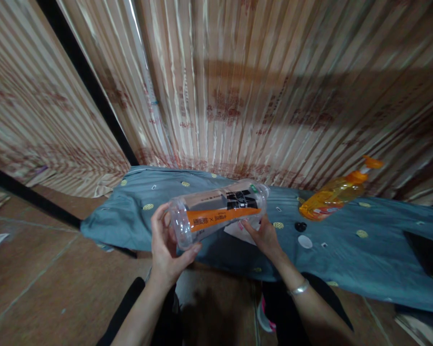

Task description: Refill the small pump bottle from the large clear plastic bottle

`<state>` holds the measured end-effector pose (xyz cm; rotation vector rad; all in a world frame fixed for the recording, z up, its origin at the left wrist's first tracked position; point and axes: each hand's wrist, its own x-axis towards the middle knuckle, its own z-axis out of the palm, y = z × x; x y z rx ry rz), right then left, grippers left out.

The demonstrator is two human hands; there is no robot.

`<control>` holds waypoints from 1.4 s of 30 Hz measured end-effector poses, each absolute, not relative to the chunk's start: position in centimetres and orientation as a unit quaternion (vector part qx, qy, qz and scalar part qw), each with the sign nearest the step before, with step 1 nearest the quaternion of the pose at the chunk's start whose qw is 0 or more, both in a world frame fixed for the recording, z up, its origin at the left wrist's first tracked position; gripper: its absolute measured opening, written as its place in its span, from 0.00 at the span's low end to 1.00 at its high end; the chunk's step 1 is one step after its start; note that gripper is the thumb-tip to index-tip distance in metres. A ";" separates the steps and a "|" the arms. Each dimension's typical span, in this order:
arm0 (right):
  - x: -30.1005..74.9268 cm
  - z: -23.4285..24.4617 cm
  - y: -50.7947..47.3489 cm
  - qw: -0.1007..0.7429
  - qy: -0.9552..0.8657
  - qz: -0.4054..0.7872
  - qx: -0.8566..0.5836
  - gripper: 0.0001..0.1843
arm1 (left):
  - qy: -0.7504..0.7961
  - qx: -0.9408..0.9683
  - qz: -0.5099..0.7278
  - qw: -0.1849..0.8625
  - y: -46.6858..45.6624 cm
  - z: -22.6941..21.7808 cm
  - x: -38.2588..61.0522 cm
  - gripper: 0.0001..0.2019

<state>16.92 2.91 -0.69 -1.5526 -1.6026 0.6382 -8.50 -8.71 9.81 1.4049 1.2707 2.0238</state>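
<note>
A clear plastic bottle [216,210] with an orange and black label lies sideways in the air, held over the near edge of a blue-grey cloth [346,259]. My left hand [166,250] is closed round its rounded base end. My right hand [261,235] grips it from below near the other end, fingers curled under the label. Beneath the bottle a pale sheet [238,231] lies on the cloth, partly hidden by my right hand.
An orange pump bottle [337,192] lies tilted on the cloth at the right. A small black cap [300,226] and a white round lid [305,241] sit beside it. Striped curtains [238,86] hang behind. Brown tiled floor [39,288] spreads to the left.
</note>
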 end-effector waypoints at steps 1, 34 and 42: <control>16.9 -0.6 2.9 0.398 -0.632 0.252 -0.615 0.23 | 0.447 0.501 0.718 0.183 -8.7 9.8 -8.5 0.46; 16.9 -1.3 3.1 0.422 -0.646 0.254 -0.583 0.17 | 0.476 0.476 0.713 0.196 -9.1 8.0 -8.7 0.48; 16.8 -1.8 3.2 0.426 -0.638 0.240 -0.595 0.17 | 0.465 0.475 0.721 0.194 -9.2 7.1 -8.8 0.47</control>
